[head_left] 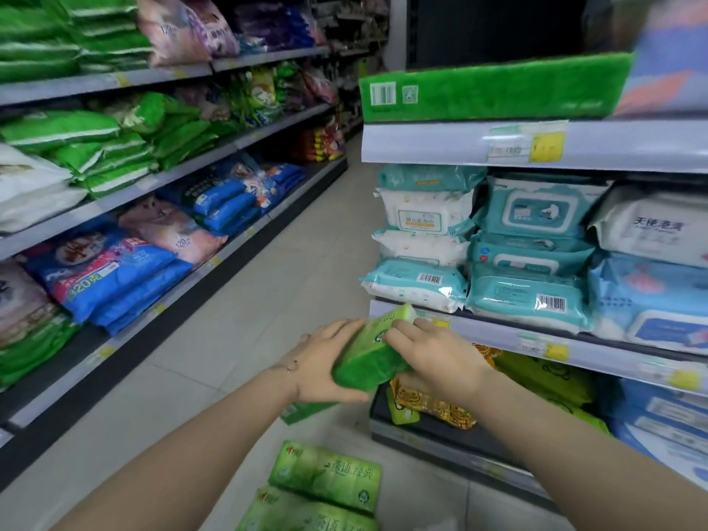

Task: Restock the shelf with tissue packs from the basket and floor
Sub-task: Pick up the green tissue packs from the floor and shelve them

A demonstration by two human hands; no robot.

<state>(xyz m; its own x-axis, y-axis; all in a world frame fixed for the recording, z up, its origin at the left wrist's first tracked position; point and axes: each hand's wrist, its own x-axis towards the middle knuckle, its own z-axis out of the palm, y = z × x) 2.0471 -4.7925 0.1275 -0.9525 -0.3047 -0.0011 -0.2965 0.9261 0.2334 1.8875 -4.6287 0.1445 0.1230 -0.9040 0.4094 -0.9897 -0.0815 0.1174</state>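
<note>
I hold one green tissue pack in the air between both hands, just in front of the right-hand shelf unit's lower shelf edge. My left hand cups its left side and underside. My right hand grips its right side, fingers curled over the top. Below my arms, two more green tissue packs lie stacked at the bottom of the view. Another green pack shows partly under my left hand, on the floor.
The right shelf unit holds wet-wipe packs on its middle shelf, a long green pack on top, orange and yellow packs on the bottom shelf. The left aisle shelving is full of green, blue and pink packs. Tiled floor runs between.
</note>
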